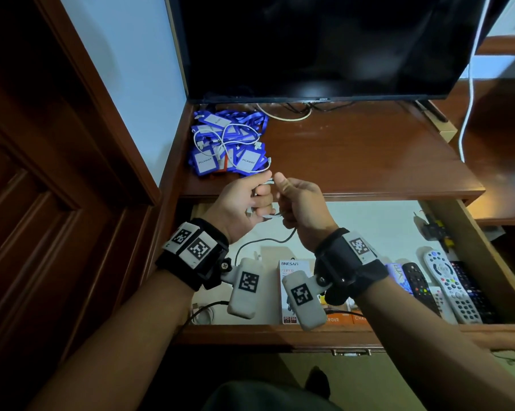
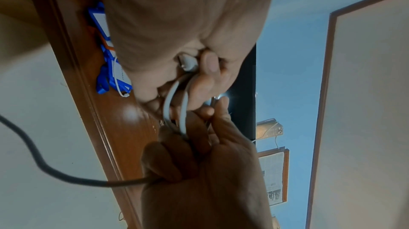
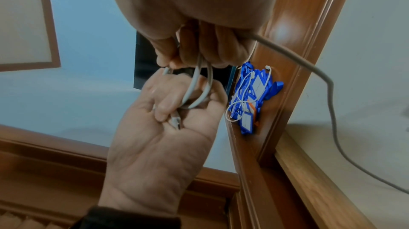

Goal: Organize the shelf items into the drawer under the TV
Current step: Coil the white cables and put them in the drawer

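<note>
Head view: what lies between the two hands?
Short loops of gray cable bridge the left hand and right hand; both grip it. The wrist views show this best.

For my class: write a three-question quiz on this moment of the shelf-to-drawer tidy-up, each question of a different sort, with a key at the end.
1. True or false: both the left hand and the right hand hold the grey cable.
2. Where does the pile of blue badges lie?
A. in the drawer
B. on the shelf under the TV
C. on the floor
3. Fill in: the remotes lie at the ____ end of the open drawer.

Key
1. True: both hands grip loops of it.
2. B, on the shelf below the TV.
3. Right.
</note>
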A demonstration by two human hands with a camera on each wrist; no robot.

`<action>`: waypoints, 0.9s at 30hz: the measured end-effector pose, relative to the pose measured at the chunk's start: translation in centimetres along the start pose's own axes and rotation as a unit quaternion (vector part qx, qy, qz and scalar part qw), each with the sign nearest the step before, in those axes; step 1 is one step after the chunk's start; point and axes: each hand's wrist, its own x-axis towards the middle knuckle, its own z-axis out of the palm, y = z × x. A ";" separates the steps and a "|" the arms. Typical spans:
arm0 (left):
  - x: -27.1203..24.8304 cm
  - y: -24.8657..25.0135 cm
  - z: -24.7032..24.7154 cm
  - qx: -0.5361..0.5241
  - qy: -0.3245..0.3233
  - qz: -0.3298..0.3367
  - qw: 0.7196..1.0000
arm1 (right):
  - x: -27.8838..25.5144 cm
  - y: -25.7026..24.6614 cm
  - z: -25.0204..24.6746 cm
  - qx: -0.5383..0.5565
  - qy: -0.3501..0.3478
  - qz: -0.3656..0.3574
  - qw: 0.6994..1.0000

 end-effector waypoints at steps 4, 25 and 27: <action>0.0 0.1 -0.4 0.043 0.014 0.019 0.999 | -0.1 0.5 -0.3 0.013 -0.043 -0.014 0.999; -0.6 1.7 -4.2 -0.017 -0.059 0.036 0.997 | -0.4 4.1 -2.9 0.034 -0.081 0.034 0.996; -0.6 1.6 -4.9 -0.005 -0.030 0.063 0.998 | 0.1 5.2 -3.3 0.044 -0.038 0.055 0.997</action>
